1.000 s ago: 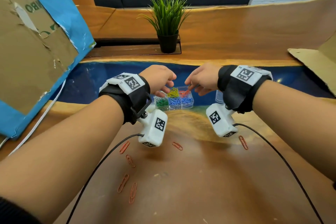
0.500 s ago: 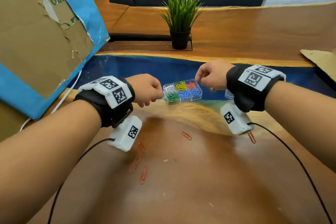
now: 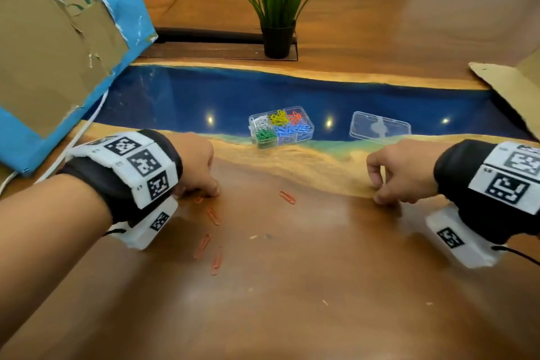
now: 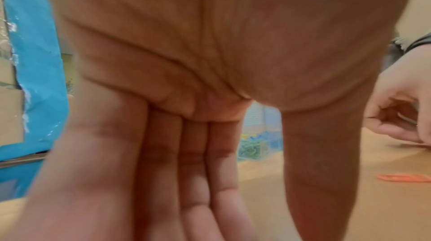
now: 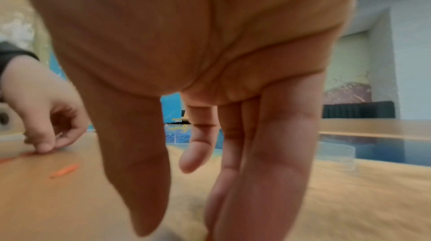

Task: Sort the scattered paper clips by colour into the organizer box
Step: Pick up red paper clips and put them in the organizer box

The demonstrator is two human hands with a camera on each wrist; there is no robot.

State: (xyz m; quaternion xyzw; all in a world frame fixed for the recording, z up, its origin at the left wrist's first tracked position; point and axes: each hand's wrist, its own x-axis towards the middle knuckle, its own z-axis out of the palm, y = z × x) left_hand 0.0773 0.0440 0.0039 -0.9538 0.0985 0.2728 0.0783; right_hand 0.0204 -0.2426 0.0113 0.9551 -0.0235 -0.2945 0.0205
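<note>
Having left the organizer box (image 3: 281, 126) on the desk's (image 3: 292, 301) blue strip, both hands have dropped to the wood, left hand (image 3: 195, 166) fingertips pressing an orange paper clip (image 3: 198, 199), right hand (image 3: 400, 173) curled down, its pinch hidden.

Left hand (image 3: 194, 165): palm down, fingers reaching to the desk (image 3: 292, 301), fingertips touching it | Right hand (image 3: 400, 174): palm down, fingers loosely bent, tips at the desk, grip unclear | Forearms: both stretched forward, wide apart, wrists banded
</note>
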